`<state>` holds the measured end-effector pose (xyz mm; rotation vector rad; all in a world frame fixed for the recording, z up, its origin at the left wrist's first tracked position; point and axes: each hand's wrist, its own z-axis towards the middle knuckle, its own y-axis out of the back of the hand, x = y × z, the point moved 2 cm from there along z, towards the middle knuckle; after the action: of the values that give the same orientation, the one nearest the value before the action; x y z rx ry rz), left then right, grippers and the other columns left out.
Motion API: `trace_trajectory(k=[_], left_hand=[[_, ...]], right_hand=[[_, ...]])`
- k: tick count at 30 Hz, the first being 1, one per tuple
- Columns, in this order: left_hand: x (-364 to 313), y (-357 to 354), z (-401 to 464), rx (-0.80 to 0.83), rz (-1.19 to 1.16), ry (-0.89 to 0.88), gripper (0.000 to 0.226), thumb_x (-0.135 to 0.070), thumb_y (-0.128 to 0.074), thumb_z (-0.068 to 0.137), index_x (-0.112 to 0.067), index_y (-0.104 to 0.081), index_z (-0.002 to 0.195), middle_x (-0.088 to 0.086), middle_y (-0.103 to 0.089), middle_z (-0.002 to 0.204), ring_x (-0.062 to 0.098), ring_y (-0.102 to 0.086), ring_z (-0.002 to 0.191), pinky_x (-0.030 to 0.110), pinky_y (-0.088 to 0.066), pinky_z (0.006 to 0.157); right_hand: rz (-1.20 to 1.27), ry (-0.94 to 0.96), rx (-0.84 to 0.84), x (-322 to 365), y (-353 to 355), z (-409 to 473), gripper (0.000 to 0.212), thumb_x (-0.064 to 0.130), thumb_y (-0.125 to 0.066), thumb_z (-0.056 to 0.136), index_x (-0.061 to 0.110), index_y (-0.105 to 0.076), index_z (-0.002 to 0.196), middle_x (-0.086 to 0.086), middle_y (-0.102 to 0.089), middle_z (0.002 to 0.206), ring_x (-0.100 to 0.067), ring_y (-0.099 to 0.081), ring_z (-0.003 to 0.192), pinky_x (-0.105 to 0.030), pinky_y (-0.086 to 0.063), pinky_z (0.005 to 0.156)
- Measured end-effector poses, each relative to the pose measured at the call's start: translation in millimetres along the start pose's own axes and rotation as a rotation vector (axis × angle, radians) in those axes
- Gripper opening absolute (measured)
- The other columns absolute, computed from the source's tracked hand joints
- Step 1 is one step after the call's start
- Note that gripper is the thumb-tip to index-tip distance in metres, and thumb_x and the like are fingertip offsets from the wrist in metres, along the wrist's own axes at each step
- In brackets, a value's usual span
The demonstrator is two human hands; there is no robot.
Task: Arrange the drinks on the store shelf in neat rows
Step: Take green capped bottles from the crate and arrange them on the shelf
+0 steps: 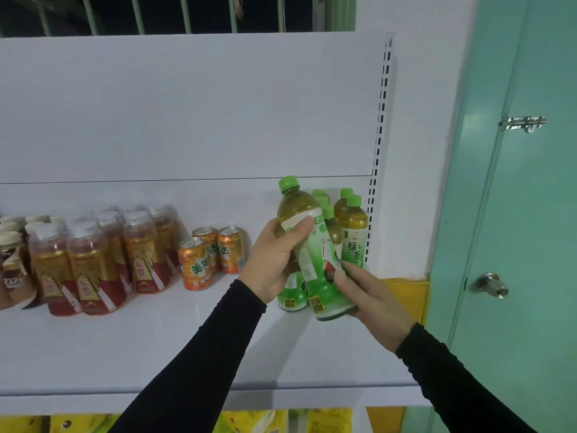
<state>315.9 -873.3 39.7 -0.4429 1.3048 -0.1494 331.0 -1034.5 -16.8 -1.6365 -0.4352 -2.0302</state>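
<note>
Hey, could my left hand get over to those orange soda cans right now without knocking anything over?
Probably not yet: the left hand is gripping the tilted green tea bottle along with the right hand. Once it lets go, the bare shelf in front of the orange soda cans leaves the way open.

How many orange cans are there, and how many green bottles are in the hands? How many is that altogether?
Orange cans: 3
Green bottle held by the left hand and right hand: 1
Total: 4
</note>
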Motion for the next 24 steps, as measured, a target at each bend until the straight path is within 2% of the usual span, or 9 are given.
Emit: trace_trajectory(k=[2, 4, 8, 11, 13, 15, 17, 21, 24], left_hand=[[-2, 1, 0, -0.049, 0.046, -0.019, 0.062, -0.028, -0.079, 0.074, -0.008, -0.053, 0.126, 0.010, -0.074, 0.102, 0.023, -0.074, 0.081, 0.037, -0.059, 0.064], [-3, 2, 1, -0.075, 0.091, -0.052, 0.057, -0.027, -0.079, 0.078, -0.013, -0.051, 0.126, 0.011, -0.074, 0.105, 0.023, -0.075, 0.083, 0.036, -0.060, 0.064], [-9, 2, -2, -0.032, 0.137, -0.076, 0.064, -0.036, -0.077, 0.076, -0.015, -0.050, 0.129, 0.011, -0.071, 0.115, 0.021, -0.074, 0.090, 0.034, -0.060, 0.070], [-12, 4, -3, 0.043, 0.009, -0.023, 0.066, -0.036, -0.073, 0.077, -0.011, -0.052, 0.135, 0.011, -0.068, 0.118, 0.021, -0.070, 0.095, 0.035, -0.059, 0.075], [-12, 6, -3, 0.091, -0.070, 0.003, 0.061, -0.030, -0.069, 0.084, -0.009, -0.051, 0.138, 0.015, -0.067, 0.126, 0.023, -0.070, 0.100, 0.036, -0.059, 0.075], [-10, 8, -3, 0.081, -0.077, 0.002, 0.060, -0.025, -0.069, 0.085, -0.007, -0.050, 0.138, 0.016, -0.067, 0.126, 0.024, -0.071, 0.099, 0.036, -0.059, 0.075], [-8, 8, -4, 0.031, -0.044, -0.014, 0.063, -0.025, -0.073, 0.081, -0.006, -0.051, 0.136, 0.014, -0.070, 0.117, 0.025, -0.072, 0.095, 0.038, -0.060, 0.073], [-8, 7, -2, -0.057, 0.098, -0.072, 0.053, -0.022, -0.078, 0.084, -0.012, -0.051, 0.128, 0.008, -0.074, 0.101, 0.023, -0.074, 0.087, 0.038, -0.061, 0.070], [-11, 3, 0, -0.057, 0.165, -0.103, 0.054, -0.025, -0.078, 0.084, -0.017, -0.049, 0.129, 0.012, -0.073, 0.107, 0.023, -0.074, 0.088, 0.039, -0.062, 0.075]], right_hand=[[-0.208, 0.103, -0.052, 0, -3, 0, 0.049, 0.041, -0.071, 0.074, 0.032, -0.059, 0.120, 0.014, -0.071, 0.113, -0.006, -0.067, 0.106, -0.026, -0.055, 0.089], [-0.224, 0.144, -0.139, -4, -4, 3, 0.053, 0.040, -0.078, 0.068, 0.034, -0.058, 0.117, 0.012, -0.072, 0.112, -0.004, -0.068, 0.103, -0.024, -0.055, 0.086], [0.007, 0.119, -0.116, -4, -2, 7, 0.051, 0.031, -0.083, 0.073, 0.018, -0.064, 0.118, -0.003, -0.073, 0.114, -0.021, -0.068, 0.107, -0.033, -0.058, 0.086], [0.258, 0.011, 0.020, -5, 0, 8, 0.069, 0.045, -0.088, 0.064, 0.009, -0.068, 0.119, -0.017, -0.069, 0.118, -0.030, -0.068, 0.104, -0.044, -0.058, 0.080], [0.350, -0.043, 0.056, -6, -1, 7, 0.052, 0.043, -0.080, 0.075, 0.009, -0.073, 0.113, -0.020, -0.068, 0.119, -0.032, -0.067, 0.104, -0.044, -0.058, 0.076], [0.391, -0.100, 0.071, -7, -5, 4, 0.032, 0.033, -0.059, 0.087, 0.012, -0.076, 0.106, -0.018, -0.069, 0.117, -0.030, -0.069, 0.101, -0.044, -0.059, 0.076], [0.300, -0.091, 0.047, -9, -5, 4, 0.033, 0.033, -0.057, 0.090, 0.014, -0.071, 0.113, -0.014, -0.070, 0.119, -0.026, -0.069, 0.104, -0.043, -0.058, 0.083], [-0.224, 0.117, -0.030, -5, -10, 3, 0.045, 0.040, -0.077, 0.078, 0.028, -0.063, 0.119, 0.007, -0.073, 0.112, -0.013, -0.069, 0.104, -0.035, -0.055, 0.092], [-0.164, 0.169, -0.090, -3, -13, 4, 0.047, 0.035, -0.082, 0.071, 0.027, -0.065, 0.115, 0.005, -0.074, 0.109, -0.016, -0.069, 0.103, -0.036, -0.056, 0.091]])
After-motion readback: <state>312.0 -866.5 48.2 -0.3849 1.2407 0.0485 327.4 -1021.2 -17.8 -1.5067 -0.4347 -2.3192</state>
